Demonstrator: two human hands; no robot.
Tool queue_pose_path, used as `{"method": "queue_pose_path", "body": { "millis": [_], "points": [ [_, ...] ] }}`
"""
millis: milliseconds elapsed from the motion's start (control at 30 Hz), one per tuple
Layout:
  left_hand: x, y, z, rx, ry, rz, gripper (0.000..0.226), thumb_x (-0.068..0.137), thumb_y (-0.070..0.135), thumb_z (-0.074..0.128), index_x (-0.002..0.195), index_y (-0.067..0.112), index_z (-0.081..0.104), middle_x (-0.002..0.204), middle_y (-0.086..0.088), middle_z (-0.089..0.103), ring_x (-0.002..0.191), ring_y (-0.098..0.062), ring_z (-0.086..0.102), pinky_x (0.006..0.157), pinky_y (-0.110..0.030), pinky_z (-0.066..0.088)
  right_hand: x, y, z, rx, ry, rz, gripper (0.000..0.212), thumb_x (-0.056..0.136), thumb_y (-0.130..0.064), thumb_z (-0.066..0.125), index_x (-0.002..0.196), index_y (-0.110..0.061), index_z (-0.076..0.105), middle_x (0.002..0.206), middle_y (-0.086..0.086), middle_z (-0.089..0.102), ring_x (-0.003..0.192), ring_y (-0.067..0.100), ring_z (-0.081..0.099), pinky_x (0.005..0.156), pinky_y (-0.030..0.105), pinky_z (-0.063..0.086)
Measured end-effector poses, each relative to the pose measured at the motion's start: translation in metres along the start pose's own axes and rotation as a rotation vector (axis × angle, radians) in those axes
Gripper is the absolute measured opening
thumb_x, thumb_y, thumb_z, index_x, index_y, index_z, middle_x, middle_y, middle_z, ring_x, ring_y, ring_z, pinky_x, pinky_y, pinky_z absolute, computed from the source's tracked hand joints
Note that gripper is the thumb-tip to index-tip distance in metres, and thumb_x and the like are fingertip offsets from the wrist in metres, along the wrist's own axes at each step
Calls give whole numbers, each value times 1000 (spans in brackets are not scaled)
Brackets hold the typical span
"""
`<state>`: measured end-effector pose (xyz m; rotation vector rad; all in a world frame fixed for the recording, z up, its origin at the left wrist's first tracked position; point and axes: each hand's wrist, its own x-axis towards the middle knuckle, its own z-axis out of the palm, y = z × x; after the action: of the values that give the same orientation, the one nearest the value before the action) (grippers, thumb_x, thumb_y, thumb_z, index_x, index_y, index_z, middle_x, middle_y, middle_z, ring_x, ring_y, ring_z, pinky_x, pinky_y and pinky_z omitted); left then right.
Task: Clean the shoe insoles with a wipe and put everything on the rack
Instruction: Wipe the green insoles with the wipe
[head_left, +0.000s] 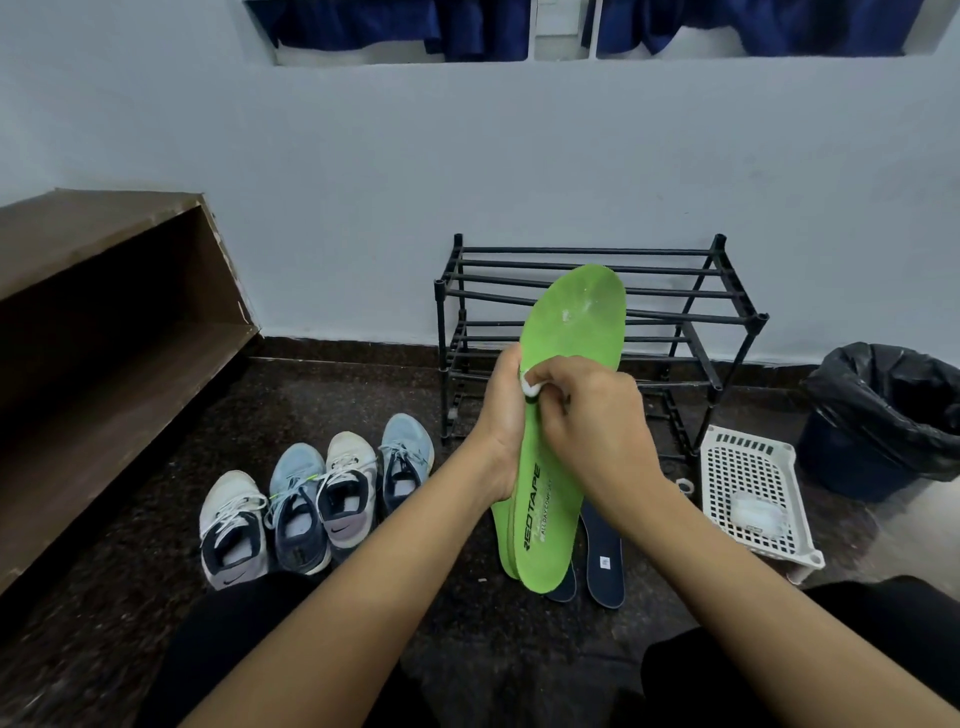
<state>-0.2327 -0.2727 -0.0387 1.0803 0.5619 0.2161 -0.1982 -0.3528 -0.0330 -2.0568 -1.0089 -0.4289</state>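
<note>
The left hand (501, 415) is gripping the left edge of a green insole (571, 332) at about mid-length, fingers curled round the edge. The insole is being held tilted, printed face toward the camera. Its toe is rising in front of the black rack (587, 251) and its heel is hanging low over the floor (415, 395). The right hand (589, 421) is pinching a small white wipe (530, 387) in curled fingers and pressing it against the insole's left side, just beside the left thumb. Whitish marks are showing near the toe. A second green insole (503, 540) is lying directly beneath the held one, and two dark blue insoles (605, 566) are lying just to its right. Four shoes (298, 499) are standing in a row on the floor to the left. A white mesh basket (737, 467) is sitting right of the rack, holding a white packet (758, 512), with a lined bin (883, 395) beyond it.
</note>
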Motion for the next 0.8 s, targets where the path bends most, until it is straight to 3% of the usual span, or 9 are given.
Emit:
{"method": "queue_pose_path", "body": {
  "millis": [133,233,400,500,633,800],
  "points": [
    [-4,-4,1,38,-36,-43,49,95,45,33,66,17,63,60,-3,61,62,-20,59,58,-28,44,2,5,-2,42,46,50,25,77,5,57,84,-14,71,81,0,70,73,22,64,70,33,50],
    [-5,0,-3,22,-32,-70,47,92,38,34,55,17,55,51,0,53,47,-17,52,48,-22,39,-4,1,0,59,28,56,26,77,5,57,84,-16,70,79,-4,69,70,19,63,69,31,49],
    [-2,4,-14,-19,65,-72,50,88,32,34,40,20,44,44,3,44,39,-14,43,47,-19,32,-13,-8,7,64,-43,40,25,77,4,57,82,-17,69,77,-4,68,70,19,62,67,30,48],
    [0,4,-16,-59,108,-66,55,90,35,35,38,20,46,44,4,46,40,-14,43,48,-21,32,-18,-11,10,60,-93,46,25,78,2,57,83,-19,69,76,-3,67,69,20,61,65,30,46],
    [2,4,-15,-67,119,-45,44,87,35,34,48,20,45,48,3,47,50,-16,43,53,-26,32,-13,-10,11,104,-88,74,27,78,2,56,83,-19,71,76,-4,68,69,18,61,67,29,46],
    [3,-5,-6,4,93,-41,42,84,39,33,48,21,45,54,2,45,57,-18,45,56,-29,33,-3,1,12,80,-12,86,25,78,4,56,84,-16,71,70,-7,63,60,11,52,61,21,33]
  ]
}}
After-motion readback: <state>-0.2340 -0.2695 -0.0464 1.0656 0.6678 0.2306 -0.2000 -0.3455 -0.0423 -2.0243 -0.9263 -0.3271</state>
